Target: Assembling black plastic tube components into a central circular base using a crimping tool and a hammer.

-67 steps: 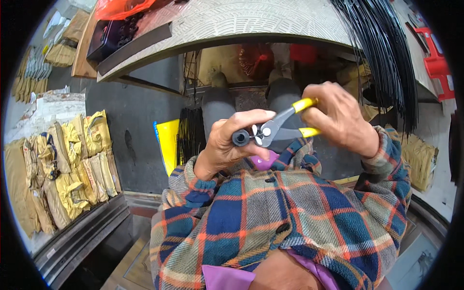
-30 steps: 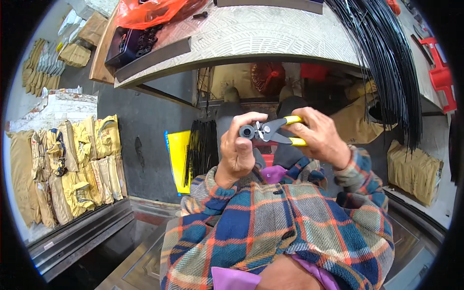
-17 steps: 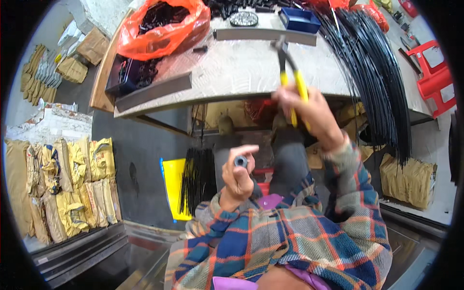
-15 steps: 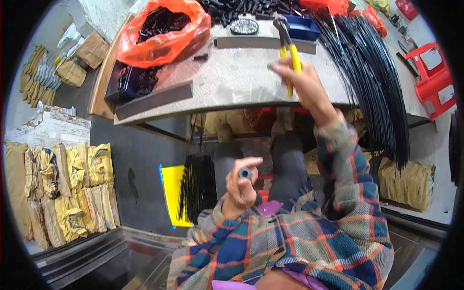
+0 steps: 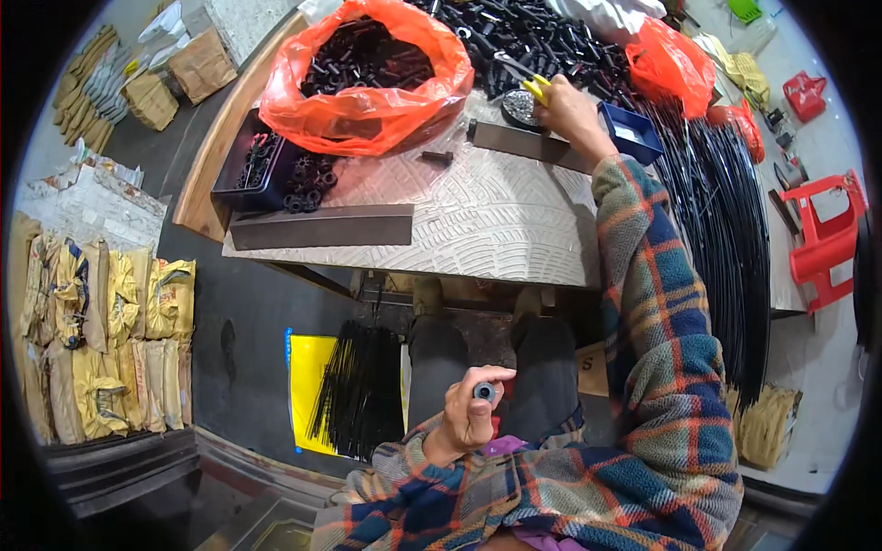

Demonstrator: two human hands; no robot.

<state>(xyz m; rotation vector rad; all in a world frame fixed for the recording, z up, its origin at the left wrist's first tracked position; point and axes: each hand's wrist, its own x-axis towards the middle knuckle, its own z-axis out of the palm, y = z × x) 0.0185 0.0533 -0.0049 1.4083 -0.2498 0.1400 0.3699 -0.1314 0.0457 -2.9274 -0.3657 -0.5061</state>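
My left hand (image 5: 462,413) is closed around a short dark cylindrical tube (image 5: 484,391), held upright over my lap with its round open end facing up. At the far side of the table my right hand (image 5: 571,112) grips yellow-handled pliers (image 5: 536,90), their jaws pointing away to the left. The pliers reach past a round dish (image 5: 519,110) of small shiny pieces, partly covered by that hand. Beyond them spreads a heap of black cylindrical parts (image 5: 574,50). A blue tray (image 5: 634,138) sits just right of my right wrist.
An orange-red bag (image 5: 450,83) full of black parts stands at the table's left, near a dark box (image 5: 262,174). Two metal bars (image 5: 322,230) (image 5: 519,142) and one loose black part (image 5: 437,157) lie on the tabletop. Long black rods (image 5: 726,248) overhang the right edge.
My right hand has carried the pliers farther away across the table to the dish and the heap. My left hand still holds the tube over my lap. The whole view has shifted.
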